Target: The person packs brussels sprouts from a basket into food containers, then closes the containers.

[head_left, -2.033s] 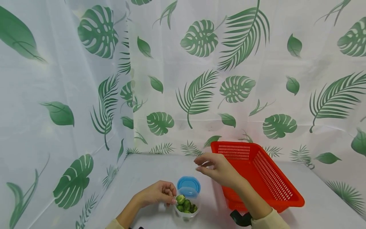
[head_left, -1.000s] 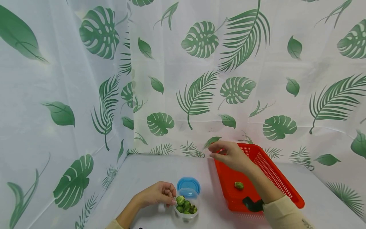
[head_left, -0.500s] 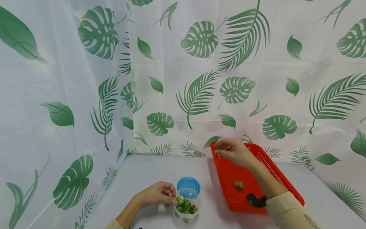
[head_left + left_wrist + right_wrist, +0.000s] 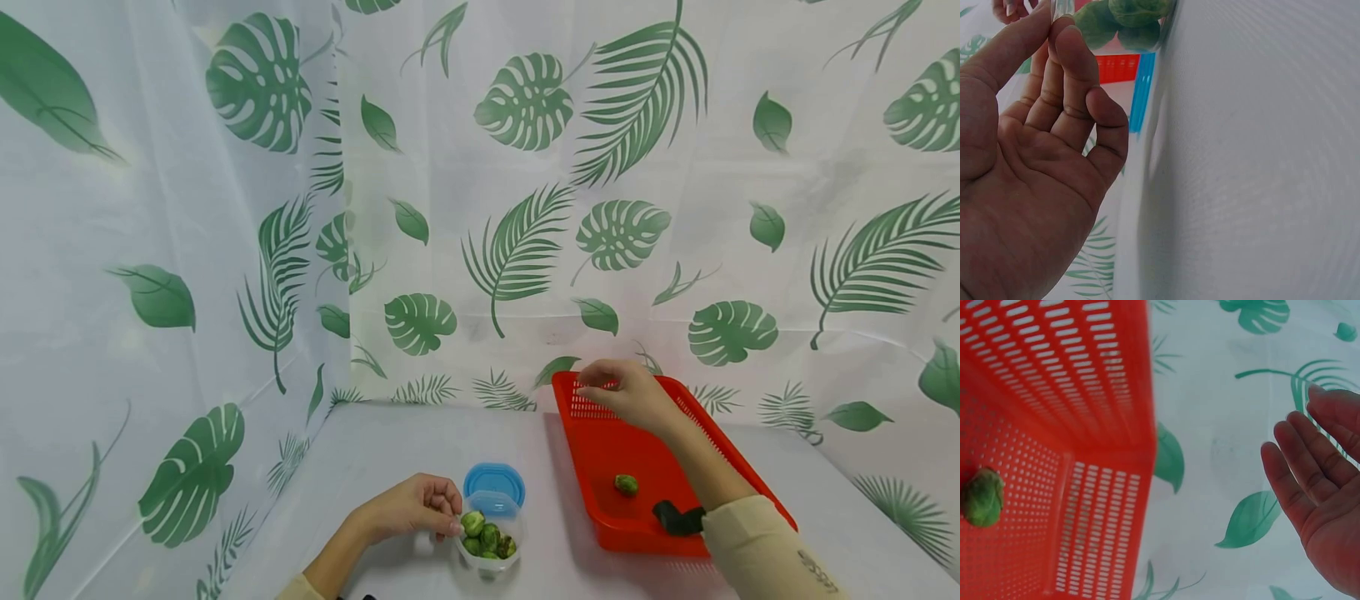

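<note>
A small clear plastic container (image 4: 488, 563) holds several Brussels sprouts (image 4: 490, 537). My left hand (image 4: 415, 505) pinches its left rim between thumb and forefinger. In the left wrist view, the left hand (image 4: 1035, 156) has its other fingers loosely bent beside the container's wall. My right hand (image 4: 628, 395) is raised above the far part of the red basket (image 4: 592, 492) and holds nothing. Its fingers (image 4: 1302, 461) look relaxed and apart from the basket in the right wrist view. One Brussels sprout (image 4: 626, 485) lies on the basket floor.
A blue lid (image 4: 494, 481) lies on the white table (image 4: 390, 442) just behind the container. The basket, with slotted walls, stands right of it. Leaf-printed white sheeting (image 4: 450, 208) hangs behind and at the left.
My right hand has moved right and away over the basket. A sprout is now visible on its floor, where my forearm was two seconds ago. My left hand stays on the container.
</note>
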Tool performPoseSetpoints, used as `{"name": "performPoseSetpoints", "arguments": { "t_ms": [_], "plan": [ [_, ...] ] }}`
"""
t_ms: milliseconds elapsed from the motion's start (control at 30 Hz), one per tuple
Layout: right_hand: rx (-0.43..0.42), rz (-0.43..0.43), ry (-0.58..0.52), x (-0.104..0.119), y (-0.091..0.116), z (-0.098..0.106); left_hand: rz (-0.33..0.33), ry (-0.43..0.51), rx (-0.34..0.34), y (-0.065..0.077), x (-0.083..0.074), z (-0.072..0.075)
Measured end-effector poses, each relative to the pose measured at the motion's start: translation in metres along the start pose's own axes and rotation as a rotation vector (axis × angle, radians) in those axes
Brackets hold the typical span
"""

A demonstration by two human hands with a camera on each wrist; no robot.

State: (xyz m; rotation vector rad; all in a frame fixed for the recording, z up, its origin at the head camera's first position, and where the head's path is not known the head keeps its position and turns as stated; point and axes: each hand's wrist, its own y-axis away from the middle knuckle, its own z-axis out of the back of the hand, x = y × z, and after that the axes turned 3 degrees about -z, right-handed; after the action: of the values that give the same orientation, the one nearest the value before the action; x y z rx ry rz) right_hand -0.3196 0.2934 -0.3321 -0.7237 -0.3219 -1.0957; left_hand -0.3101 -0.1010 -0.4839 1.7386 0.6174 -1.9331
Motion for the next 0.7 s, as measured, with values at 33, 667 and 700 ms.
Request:
{"name": "performPoseSetpoints", "arguments": {
  "t_ms": [33,667,700],
  "plan": [
    [0.000,-0.009,0.002,-0.002,0.000,0.001,0.002,0.001,0.002,0.000,0.000,0.000],
    [-0.016,-0.068,0.012,-0.033,-0.001,0.003,0.013,0.011,-0.007,0.001,-0.002,-0.001],
    [-0.015,-0.070,0.012,-0.034,-0.001,0.003,0.015,0.011,-0.008,0.001,-0.002,-0.001]
  ]
}}
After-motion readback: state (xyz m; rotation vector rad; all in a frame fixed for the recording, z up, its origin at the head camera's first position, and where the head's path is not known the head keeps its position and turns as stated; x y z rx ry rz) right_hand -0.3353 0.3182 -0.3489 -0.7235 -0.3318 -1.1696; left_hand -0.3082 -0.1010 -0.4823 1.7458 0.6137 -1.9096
